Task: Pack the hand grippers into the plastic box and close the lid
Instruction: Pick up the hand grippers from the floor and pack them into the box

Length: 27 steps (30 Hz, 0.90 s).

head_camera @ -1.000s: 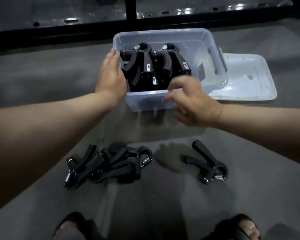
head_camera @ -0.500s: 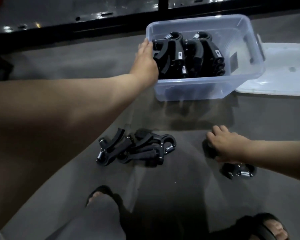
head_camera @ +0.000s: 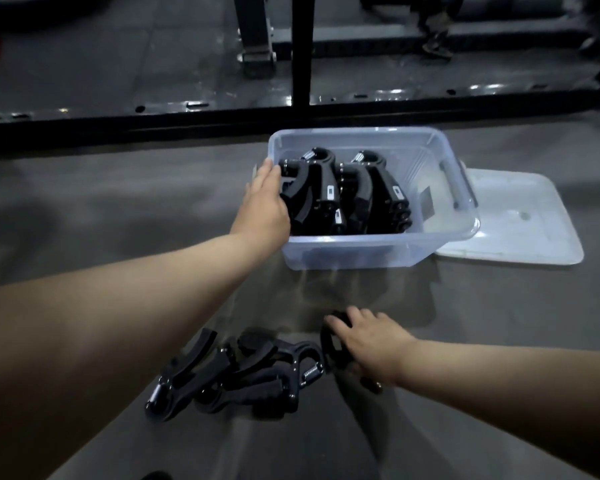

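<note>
A clear plastic box (head_camera: 440, 188) stands open on the grey floor, with several black hand grippers (head_camera: 347, 195) packed upright in its left half. My left hand (head_camera: 265, 206) rests on the box's left rim, fingers straight against the outermost gripper. My right hand (head_camera: 371, 344) lies over a single black hand gripper (head_camera: 329, 348) on the floor in front of the box, fingers curled over its handles. A loose pile of hand grippers (head_camera: 243, 372) lies just left of that hand. The white lid (head_camera: 520, 220) lies flat to the right of the box.
A black metal frame rail (head_camera: 222, 116) runs across the floor behind the box, with an upright post (head_camera: 300, 46) rising from it. Bare grey floor spreads left of the box and right of my right arm. My legs fill the bottom middle.
My right hand has moved left with the single gripper, now close to the pile. My left hand stays on the box's left rim. The view has tilted up.
</note>
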Each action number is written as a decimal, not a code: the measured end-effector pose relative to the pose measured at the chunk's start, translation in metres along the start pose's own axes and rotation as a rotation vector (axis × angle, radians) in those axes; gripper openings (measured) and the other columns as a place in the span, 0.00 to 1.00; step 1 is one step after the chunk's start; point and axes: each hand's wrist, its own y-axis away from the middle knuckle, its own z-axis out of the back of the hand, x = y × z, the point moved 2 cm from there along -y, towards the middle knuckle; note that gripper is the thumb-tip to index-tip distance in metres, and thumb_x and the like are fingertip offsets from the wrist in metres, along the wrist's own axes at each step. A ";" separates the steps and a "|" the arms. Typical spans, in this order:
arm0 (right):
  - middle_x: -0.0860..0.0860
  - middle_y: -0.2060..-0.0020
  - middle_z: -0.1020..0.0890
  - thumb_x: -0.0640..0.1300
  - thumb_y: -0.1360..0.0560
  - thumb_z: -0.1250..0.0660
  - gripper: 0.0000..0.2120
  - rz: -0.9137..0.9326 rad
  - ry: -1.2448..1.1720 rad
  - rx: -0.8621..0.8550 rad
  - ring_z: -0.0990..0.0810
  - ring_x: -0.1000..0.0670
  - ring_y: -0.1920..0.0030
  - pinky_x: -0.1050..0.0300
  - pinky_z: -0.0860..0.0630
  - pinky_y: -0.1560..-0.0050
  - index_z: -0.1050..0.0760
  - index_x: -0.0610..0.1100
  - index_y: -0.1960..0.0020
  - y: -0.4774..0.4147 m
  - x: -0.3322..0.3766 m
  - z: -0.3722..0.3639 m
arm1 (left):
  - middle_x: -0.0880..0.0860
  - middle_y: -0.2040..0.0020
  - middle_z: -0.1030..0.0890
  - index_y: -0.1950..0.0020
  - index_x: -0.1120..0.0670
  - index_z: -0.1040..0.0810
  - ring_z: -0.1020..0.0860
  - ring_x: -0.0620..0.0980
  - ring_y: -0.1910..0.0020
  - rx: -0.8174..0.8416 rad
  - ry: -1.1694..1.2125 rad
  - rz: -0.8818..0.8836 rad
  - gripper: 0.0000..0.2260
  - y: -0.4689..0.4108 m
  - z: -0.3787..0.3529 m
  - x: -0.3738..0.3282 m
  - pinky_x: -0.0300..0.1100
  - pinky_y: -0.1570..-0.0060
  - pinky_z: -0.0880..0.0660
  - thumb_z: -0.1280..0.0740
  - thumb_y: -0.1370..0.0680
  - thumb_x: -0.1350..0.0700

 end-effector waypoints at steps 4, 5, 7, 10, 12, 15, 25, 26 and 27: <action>0.37 0.33 0.37 0.54 0.33 0.26 0.47 -0.005 -0.005 0.031 0.31 0.37 0.37 0.45 0.30 0.40 0.50 0.51 0.23 -0.004 -0.003 0.015 | 0.45 0.21 0.50 0.22 0.51 0.45 0.52 0.49 0.22 -0.024 0.012 -0.003 0.26 0.003 0.000 -0.002 0.47 0.24 0.51 0.50 0.20 0.62; 0.36 0.32 0.39 0.54 0.34 0.24 0.47 0.003 -0.024 0.067 0.32 0.36 0.36 0.45 0.30 0.39 0.48 0.51 0.24 -0.004 -0.004 0.021 | 0.46 0.21 0.49 0.22 0.52 0.44 0.52 0.48 0.22 -0.033 0.013 -0.008 0.25 0.003 0.000 -0.003 0.47 0.24 0.51 0.50 0.20 0.62; 0.37 0.33 0.36 0.54 0.35 0.22 0.44 0.048 -0.058 0.150 0.30 0.36 0.37 0.46 0.28 0.40 0.42 0.49 0.27 -0.005 -0.006 0.033 | 0.46 0.21 0.48 0.22 0.52 0.43 0.51 0.48 0.22 -0.049 0.014 -0.018 0.25 0.004 0.001 -0.004 0.46 0.24 0.51 0.50 0.20 0.62; 0.40 0.39 0.28 0.53 0.37 0.20 0.39 0.091 -0.020 0.261 0.25 0.38 0.40 0.47 0.26 0.43 0.34 0.42 0.34 -0.005 -0.010 0.058 | 0.46 0.21 0.48 0.22 0.53 0.43 0.51 0.46 0.22 -0.064 0.008 -0.027 0.25 0.004 0.000 -0.004 0.46 0.24 0.51 0.49 0.20 0.63; 0.41 0.43 0.22 0.52 0.36 0.20 0.34 0.112 0.064 0.336 0.21 0.38 0.44 0.48 0.24 0.47 0.30 0.40 0.37 0.000 -0.013 0.073 | 0.45 0.21 0.48 0.22 0.53 0.43 0.51 0.46 0.22 -0.066 0.014 -0.021 0.25 0.005 0.001 -0.004 0.46 0.24 0.51 0.49 0.20 0.63; 0.40 0.44 0.22 0.52 0.33 0.22 0.32 0.131 0.085 0.409 0.21 0.37 0.45 0.49 0.26 0.54 0.32 0.40 0.36 0.011 -0.015 0.093 | 0.45 0.21 0.48 0.23 0.53 0.42 0.52 0.46 0.22 -0.065 0.018 -0.030 0.25 0.005 0.001 -0.005 0.46 0.24 0.51 0.49 0.20 0.63; 0.51 0.65 0.19 0.49 0.28 0.25 0.24 0.146 -1.090 0.375 0.21 0.51 0.74 0.60 0.27 0.75 0.28 0.52 0.35 0.054 -0.086 0.199 | 0.45 0.21 0.49 0.22 0.51 0.43 0.52 0.47 0.22 -0.053 0.011 -0.013 0.25 0.006 0.000 -0.002 0.48 0.24 0.50 0.49 0.20 0.61; 0.47 0.64 0.20 0.49 0.30 0.23 0.25 0.139 -1.270 0.341 0.22 0.50 0.75 0.61 0.27 0.76 0.27 0.49 0.36 0.055 -0.097 0.205 | 0.45 0.21 0.49 0.22 0.51 0.43 0.52 0.46 0.22 -0.048 0.009 -0.012 0.25 0.006 0.000 -0.002 0.47 0.24 0.50 0.49 0.20 0.61; 0.44 0.62 0.21 0.50 0.34 0.20 0.29 0.125 -1.444 0.312 0.23 0.50 0.75 0.62 0.28 0.77 0.26 0.48 0.36 0.055 -0.106 0.208 | 0.45 0.21 0.49 0.22 0.51 0.43 0.52 0.46 0.22 -0.045 0.010 -0.017 0.25 0.005 0.000 -0.001 0.47 0.24 0.50 0.48 0.20 0.61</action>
